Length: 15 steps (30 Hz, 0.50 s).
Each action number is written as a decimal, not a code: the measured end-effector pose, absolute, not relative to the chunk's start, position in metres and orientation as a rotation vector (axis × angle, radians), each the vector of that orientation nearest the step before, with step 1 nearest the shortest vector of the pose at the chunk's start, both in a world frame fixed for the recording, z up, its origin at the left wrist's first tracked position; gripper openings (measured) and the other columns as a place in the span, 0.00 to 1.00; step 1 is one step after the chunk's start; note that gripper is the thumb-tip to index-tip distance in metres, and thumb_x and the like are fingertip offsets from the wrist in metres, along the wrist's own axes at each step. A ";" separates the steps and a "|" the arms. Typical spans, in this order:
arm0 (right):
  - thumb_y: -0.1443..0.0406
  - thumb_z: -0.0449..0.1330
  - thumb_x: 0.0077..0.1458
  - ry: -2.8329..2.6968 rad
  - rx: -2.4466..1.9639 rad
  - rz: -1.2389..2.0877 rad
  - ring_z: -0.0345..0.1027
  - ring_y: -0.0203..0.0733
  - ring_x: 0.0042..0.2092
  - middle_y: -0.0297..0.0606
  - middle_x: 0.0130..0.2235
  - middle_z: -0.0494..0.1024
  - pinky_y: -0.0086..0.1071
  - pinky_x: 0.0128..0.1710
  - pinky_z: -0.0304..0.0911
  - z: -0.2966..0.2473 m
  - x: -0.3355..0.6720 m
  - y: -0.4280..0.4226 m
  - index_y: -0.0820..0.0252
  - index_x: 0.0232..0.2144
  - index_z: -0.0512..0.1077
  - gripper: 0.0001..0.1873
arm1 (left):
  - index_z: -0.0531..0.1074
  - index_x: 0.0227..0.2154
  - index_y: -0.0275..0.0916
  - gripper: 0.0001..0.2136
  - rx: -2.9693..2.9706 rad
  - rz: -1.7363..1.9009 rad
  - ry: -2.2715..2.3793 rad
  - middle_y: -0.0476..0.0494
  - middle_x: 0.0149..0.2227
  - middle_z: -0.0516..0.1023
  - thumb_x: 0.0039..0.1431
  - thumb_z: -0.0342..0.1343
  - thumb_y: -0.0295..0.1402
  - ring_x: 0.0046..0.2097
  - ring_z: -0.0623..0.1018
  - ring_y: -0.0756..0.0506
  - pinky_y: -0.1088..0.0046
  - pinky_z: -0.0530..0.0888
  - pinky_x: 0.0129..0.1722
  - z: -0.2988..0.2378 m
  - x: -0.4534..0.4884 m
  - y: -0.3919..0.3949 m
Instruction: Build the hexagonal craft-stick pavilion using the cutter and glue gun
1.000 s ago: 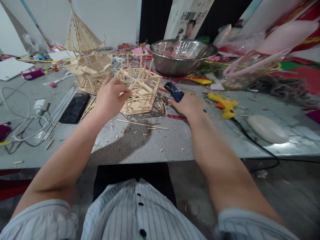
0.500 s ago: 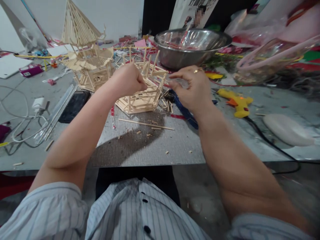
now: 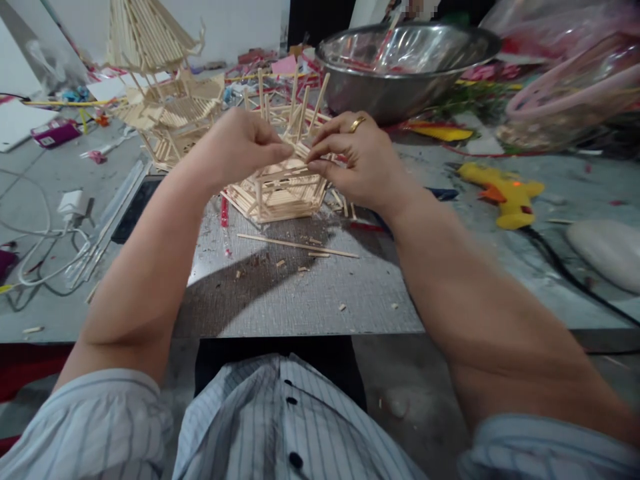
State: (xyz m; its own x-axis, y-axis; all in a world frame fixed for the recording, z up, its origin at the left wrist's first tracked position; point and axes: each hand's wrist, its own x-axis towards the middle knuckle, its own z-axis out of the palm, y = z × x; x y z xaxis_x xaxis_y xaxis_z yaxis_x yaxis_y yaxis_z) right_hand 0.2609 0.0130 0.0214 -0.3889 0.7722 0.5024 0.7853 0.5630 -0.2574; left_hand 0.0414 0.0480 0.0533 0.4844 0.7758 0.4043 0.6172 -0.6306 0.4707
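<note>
A small open frame built of thin wooden sticks [image 3: 280, 190] stands on the grey table [image 3: 300, 293] in front of me. My left hand [image 3: 235, 147] is closed in a pinch at the frame's upper left, fingertips on a thin stick. My right hand [image 3: 357, 160], with a gold ring, is closed in a pinch on the same stick from the right. The fingertips of both hands nearly meet above the frame. A loose long stick [image 3: 297, 245] lies on the table just in front of the frame, among small wood chips.
A finished stick pagoda [image 3: 160, 100] stands at the back left. A steel bowl [image 3: 400, 63] sits behind the frame. A yellow glue gun [image 3: 503, 193] with a black cord lies at the right. A dark phone [image 3: 133, 207], a white charger [image 3: 73, 203] and cables lie left.
My right hand left the blue tool on the table and came up to the stick frame. My left hand rose and closed in a pinch. The view moved closer to the table.
</note>
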 end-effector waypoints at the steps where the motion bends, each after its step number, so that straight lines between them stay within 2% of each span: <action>1: 0.57 0.54 0.60 -2.222 -1.242 -0.026 0.64 0.55 0.57 0.40 0.44 0.77 0.58 0.52 0.64 0.021 0.260 0.012 0.46 0.42 0.76 0.13 | 0.77 0.25 0.39 0.15 2.462 0.734 1.189 0.52 0.16 0.63 0.56 0.62 0.47 0.28 0.64 0.52 0.68 0.68 0.34 0.058 0.036 0.045; 6: 0.58 0.52 0.61 -2.213 -1.243 -0.023 0.62 0.52 0.58 0.38 0.50 0.75 0.55 0.57 0.60 0.021 0.259 0.006 0.48 0.39 0.74 0.11 | 0.79 0.36 0.35 0.12 2.551 0.430 1.194 0.50 0.26 0.75 0.54 0.64 0.40 0.29 0.68 0.53 0.69 0.72 0.39 0.084 0.021 0.025; 10: 0.60 0.51 0.61 -2.196 -1.240 -0.022 0.62 0.51 0.58 0.40 0.50 0.75 0.53 0.57 0.60 0.020 0.259 0.004 0.49 0.40 0.73 0.11 | 0.79 0.33 0.34 0.12 2.515 0.461 1.176 0.50 0.27 0.75 0.53 0.65 0.39 0.34 0.72 0.50 0.63 0.72 0.48 0.084 0.020 0.026; 15: 0.60 0.49 0.62 -2.181 -1.291 -0.022 0.62 0.53 0.58 0.39 0.46 0.76 0.56 0.54 0.62 0.018 0.259 0.001 0.43 0.46 0.73 0.15 | 0.81 0.32 0.38 0.08 2.644 0.463 1.123 0.50 0.26 0.74 0.50 0.65 0.36 0.31 0.74 0.49 0.65 0.74 0.42 0.073 0.019 0.037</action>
